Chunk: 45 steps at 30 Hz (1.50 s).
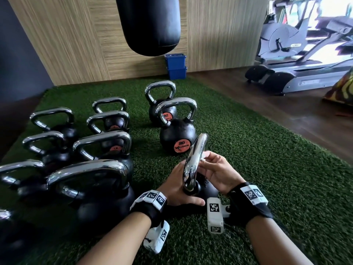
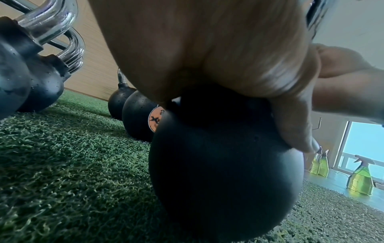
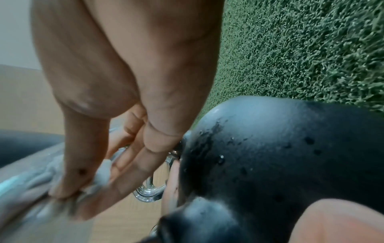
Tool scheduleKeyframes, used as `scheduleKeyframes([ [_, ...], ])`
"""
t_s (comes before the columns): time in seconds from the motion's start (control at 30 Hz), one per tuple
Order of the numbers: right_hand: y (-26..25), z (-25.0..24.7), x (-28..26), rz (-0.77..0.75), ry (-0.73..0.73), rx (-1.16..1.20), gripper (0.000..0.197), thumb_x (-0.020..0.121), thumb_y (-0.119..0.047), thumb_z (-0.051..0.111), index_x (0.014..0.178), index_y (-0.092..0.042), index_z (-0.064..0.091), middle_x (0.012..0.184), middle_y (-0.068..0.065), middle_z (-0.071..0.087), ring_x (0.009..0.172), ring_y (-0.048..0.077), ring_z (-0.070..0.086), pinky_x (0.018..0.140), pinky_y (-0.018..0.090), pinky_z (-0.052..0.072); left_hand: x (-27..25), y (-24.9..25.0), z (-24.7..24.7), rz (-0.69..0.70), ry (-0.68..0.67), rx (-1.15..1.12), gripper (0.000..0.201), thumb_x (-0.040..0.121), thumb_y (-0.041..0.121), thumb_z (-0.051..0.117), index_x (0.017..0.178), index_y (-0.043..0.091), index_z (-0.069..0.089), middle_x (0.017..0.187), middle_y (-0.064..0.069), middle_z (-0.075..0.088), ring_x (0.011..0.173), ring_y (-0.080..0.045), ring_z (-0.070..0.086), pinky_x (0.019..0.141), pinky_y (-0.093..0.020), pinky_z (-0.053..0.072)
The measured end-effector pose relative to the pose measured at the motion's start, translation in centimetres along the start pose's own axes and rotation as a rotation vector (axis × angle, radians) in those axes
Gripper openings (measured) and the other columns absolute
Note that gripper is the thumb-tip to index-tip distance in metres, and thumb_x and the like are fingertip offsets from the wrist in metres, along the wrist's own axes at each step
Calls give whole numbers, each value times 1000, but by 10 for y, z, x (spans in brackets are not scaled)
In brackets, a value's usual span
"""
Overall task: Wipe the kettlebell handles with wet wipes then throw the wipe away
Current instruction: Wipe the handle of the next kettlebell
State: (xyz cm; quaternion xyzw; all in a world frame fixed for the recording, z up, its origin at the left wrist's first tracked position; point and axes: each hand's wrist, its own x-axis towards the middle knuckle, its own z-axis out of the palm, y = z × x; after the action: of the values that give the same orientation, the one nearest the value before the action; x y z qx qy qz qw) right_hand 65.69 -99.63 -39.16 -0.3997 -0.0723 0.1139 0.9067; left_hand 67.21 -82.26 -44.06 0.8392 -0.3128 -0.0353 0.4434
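— Wet wipe (image 1: 202, 157), bunched and white, pinched in the right hand (image 1: 215, 172) between thumb and straight fingers (image 3: 133, 166), pressed against the chrome handle (image 1: 194, 159) of the nearest kettlebell (image 2: 224, 164).

— And the left hand (image 1: 178, 190)?

— Laid over the top of the black ball at the foot of that handle, thumb (image 2: 295, 128) stretched down its side, nothing clasped; steadying, fingers mostly hidden behind the chrome.

— Kettlebell placed where?

— Directly beneath both hands, on green artificial turf (image 1: 257, 169). Water beads dotted over the black ball in the right wrist view.

— Beyond the hands?

— Just ahead of the right hand, two more kettlebells with orange labels (image 1: 177, 138), one behind the other. Off to the left of the left hand, rows of further kettlebells (image 1: 91, 188), chrome handles upright. Farther ahead, a black punching bag (image 1: 148, 23) hanging before a wood-panelled wall, blue crates (image 1: 176, 66) stacked at its base. Far right, treadmills (image 1: 305, 67) on a dark wooden floor. Low beyond the left thumb, spray bottles (image 2: 360, 179) of yellow-green liquid near a bright window.
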Motion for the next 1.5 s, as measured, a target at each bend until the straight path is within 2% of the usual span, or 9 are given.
scheduleKeyframes([
  [0.17, 2, 5, 7, -183, 123, -266, 34, 54, 7, 88, 70, -8, 61, 76, 17, 71, 64, 24, 71, 63, 34, 62, 2, -4, 0, -26, -9, -24, 111, 54, 43, 100, 148, 23, 43, 144, -2, 55, 138, -23, 50, 115, -51, 40],
  [0.33, -7, -2, 21, -377, 518, -699, 36, 60, 12, 84, 65, -18, 64, 70, 3, 71, 64, 19, 65, 66, 38, 61, 0, -8, 1, -72, -4, -51, 118, 50, 48, 102, 148, 27, 39, 142, -2, 57, 136, -25, 53, 115, -51, 41],
  [0.53, -3, 1, 28, -471, 681, -1001, 26, 63, -5, 85, 64, -18, 62, 63, -9, 68, 54, 2, 59, 54, 26, 56, -1, -10, 0, -56, 10, 17, 127, 48, 56, 99, 152, 30, 32, 150, 6, 46, 142, -17, 44, 119, -46, 36],
  [0.77, -15, 7, 39, -335, 840, -1144, 15, 70, -13, 78, 64, -15, 64, 63, -4, 66, 68, 20, 66, 67, 34, 56, -5, -9, -3, -12, -16, 85, 116, 54, 65, 91, 147, 20, 39, 142, -5, 51, 134, -26, 50, 117, -49, 38],
  [0.87, -15, 7, 42, -256, 845, -1153, 10, 66, -13, 77, 64, -13, 66, 63, -1, 67, 67, 19, 65, 64, 29, 56, -3, -4, -5, 19, -39, 109, 102, 59, 64, 89, 131, 0, 56, 136, -15, 55, 131, -33, 51, 115, -52, 38],
  [1.07, -17, 6, 47, -63, 785, -1246, 12, 73, -20, 71, 67, -11, 65, 71, 5, 68, 71, 21, 63, 65, 26, 50, 0, 14, -20, -57, -172, 260, 125, 53, 52, 94, 155, 35, 24, 162, 8, 21, 151, -25, 24, 124, -49, 28],
  [1.2, -19, 12, 50, -9, 752, -1361, 24, 79, -22, 68, 64, -14, 52, 72, 5, 61, 72, 24, 58, 66, 26, 42, 2, 39, -53, -115, -354, 176, 118, 56, 54, 95, 152, 45, 27, 150, 14, 48, 138, -8, 46, 117, -39, 40],
  [1.33, -29, 17, 49, 51, 697, -1478, 18, 86, -22, 68, 90, -8, 58, 95, 12, 67, 79, 25, 61, 70, 28, 46, -4, 74, -67, -159, -60, 229, 135, 51, 78, 84, 158, 43, 10, 148, 11, 55, 131, -1, 54, 114, -26, 42],
  [1.5, -55, 20, 45, -212, 401, -1632, 52, 84, -10, 62, 131, -26, 49, 86, 12, 67, 70, 25, 57, 65, 29, 42, 0, 108, -52, 23, 178, 198, 78, 66, 42, 77, 138, 22, 55, 106, 1, 76, 96, -9, 72, 86, -30, 57],
])
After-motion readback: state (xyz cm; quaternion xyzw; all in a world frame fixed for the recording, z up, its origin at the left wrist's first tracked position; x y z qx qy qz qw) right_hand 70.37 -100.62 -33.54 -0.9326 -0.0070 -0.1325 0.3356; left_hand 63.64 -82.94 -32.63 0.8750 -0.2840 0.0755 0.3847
